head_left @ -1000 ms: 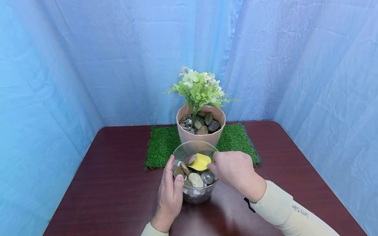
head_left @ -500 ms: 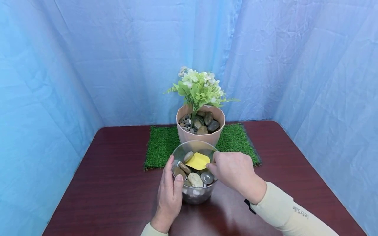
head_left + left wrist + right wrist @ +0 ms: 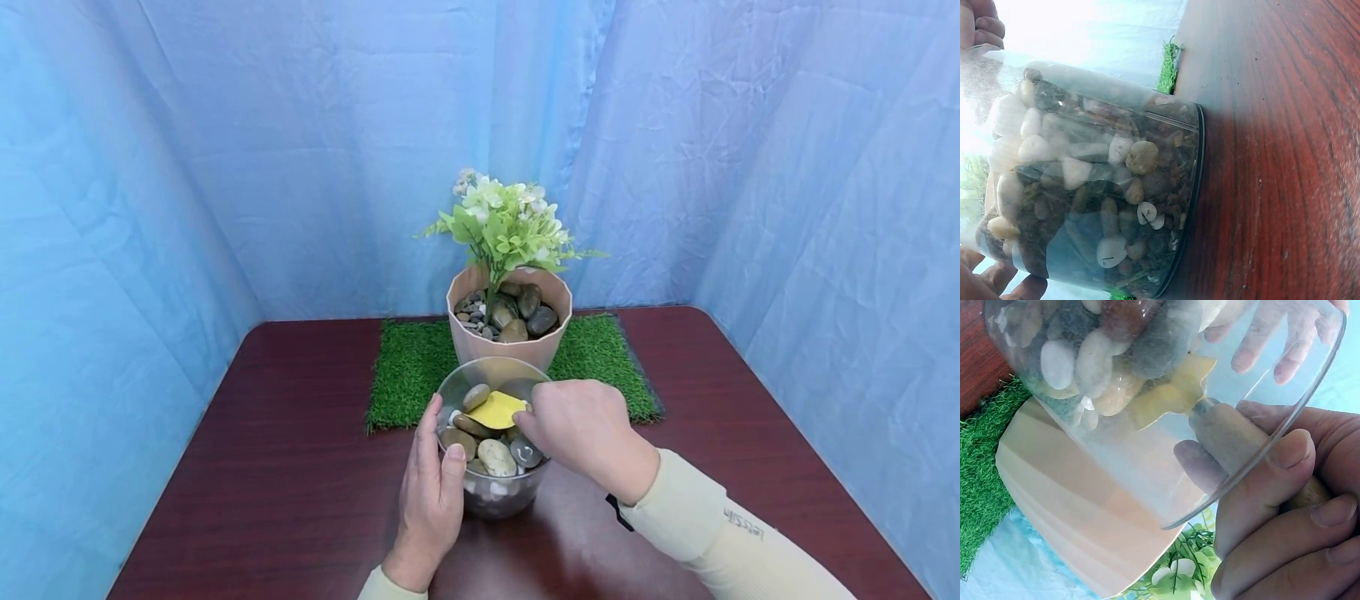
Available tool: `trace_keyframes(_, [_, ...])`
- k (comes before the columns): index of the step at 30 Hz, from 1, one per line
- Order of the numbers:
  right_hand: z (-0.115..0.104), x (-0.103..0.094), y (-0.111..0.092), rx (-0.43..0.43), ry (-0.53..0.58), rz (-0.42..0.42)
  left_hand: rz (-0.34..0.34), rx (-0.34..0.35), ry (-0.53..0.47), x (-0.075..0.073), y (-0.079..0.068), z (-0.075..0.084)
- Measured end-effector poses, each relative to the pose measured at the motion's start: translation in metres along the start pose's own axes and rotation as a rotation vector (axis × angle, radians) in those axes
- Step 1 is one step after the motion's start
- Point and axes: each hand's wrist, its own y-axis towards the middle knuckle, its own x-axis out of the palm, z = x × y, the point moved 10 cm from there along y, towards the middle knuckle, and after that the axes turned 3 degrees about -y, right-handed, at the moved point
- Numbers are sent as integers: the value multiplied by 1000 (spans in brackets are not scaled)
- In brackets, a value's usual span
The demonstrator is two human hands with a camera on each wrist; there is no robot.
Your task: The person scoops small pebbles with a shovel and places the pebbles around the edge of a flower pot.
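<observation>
A clear plastic tub (image 3: pixel 501 504) filled with stones stands on the table in front of the flowerpot. My left hand (image 3: pixel 433 504) rests against the tub's left side, fingers and thumb extended along the wall. My right hand (image 3: pixel 581 427) is at the tub's right rim and grips a small shovel's wooden handle (image 3: pixel 1229 432). The shovel's yellow blade (image 3: pixel 497 410) lies inside the tub among the stones. A greyish stone (image 3: pixel 476 397) sits just left of the blade, and a pale speckled stone (image 3: pixel 497 457) lies nearer me. In the right wrist view, the blade shows through the clear wall.
Directly behind the tub, a pinkish pot (image 3: pixel 510 354) holds stones and green-and-white flowers (image 3: pixel 513 221). It stands on a green grass mat (image 3: pixel 412 379). The dark red table (image 3: pixel 300 467) is surrounded by blue curtains (image 3: pixel 360 167).
My right hand and the yellow shovel have moved slightly left and the blade has tilted deeper among the stones. A stone beside the blade has shifted left. My left hand has stayed put.
</observation>
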Motion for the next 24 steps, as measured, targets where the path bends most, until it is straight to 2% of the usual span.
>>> trace_keyframes(5, [0, 3, 3, 4, -13, -15, 5, 4, 4, 0, 0, 1])
trace_keyframes(14, [-2, 0, 1, -33, 11, 72, 10, -5, 2, 0, 1, 0])
trace_keyframes(24, [1, -3, -5, -25, 57, 112, -1, -13, 15, 1, 0, -1])
